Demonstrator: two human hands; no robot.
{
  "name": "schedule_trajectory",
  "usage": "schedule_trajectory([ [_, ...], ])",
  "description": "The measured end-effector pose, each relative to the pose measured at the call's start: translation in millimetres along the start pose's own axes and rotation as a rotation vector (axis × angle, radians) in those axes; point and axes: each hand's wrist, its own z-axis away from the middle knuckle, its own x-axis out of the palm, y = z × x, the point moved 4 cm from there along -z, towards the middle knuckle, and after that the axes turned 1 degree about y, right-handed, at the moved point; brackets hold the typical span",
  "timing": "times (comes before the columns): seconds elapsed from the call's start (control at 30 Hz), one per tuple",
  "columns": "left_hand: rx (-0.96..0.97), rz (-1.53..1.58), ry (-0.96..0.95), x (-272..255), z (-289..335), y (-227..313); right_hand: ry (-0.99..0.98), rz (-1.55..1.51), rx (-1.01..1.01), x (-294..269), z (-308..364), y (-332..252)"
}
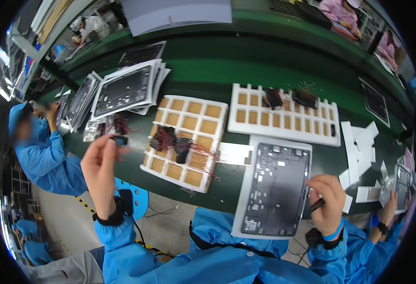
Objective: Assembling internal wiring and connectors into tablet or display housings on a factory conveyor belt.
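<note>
My left hand [100,165] is raised left of the near grid tray, its thumb and fingers pinched on a small dark part [119,140]. I cannot make out what kind of part it is. My right hand [329,196] is closed round a short black stick-shaped tool [317,204]. Its fingertips are at the right edge of a dark tablet housing [284,182], which lies flat on a white backing sheet [242,208] overhanging the bench's front edge. Small white pieces and cut-outs dot the housing. Black parts with thin red wires [182,149] lie heaped on the white foam grid tray [194,182].
A second foam tray [284,133] behind the housing carries black wired parts [305,98]. Stacked housings [125,90] stand at the back left. White strips [358,146] lie at the right. Co-workers sit on both sides, one in a blue coat [47,156] at the left.
</note>
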Motion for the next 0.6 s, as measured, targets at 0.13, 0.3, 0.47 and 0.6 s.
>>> schedule_trajectory([
  [0.13,-0.313,0.518,-0.432,105,81,14,-0.079,-0.227,-0.185,15,9,-35],
  [0.3,-0.774,0.846,-0.862,200,170,25,-0.049,0.166,-0.26,32,51,-43],
  [0.47,-0.81,0.734,-1.104,229,199,31,0.039,0.202,-0.113,24,95,-16],
  [0.6,-0.695,0.69,-1.15,234,210,26,0.052,0.097,-0.014,24,111,-9],
])
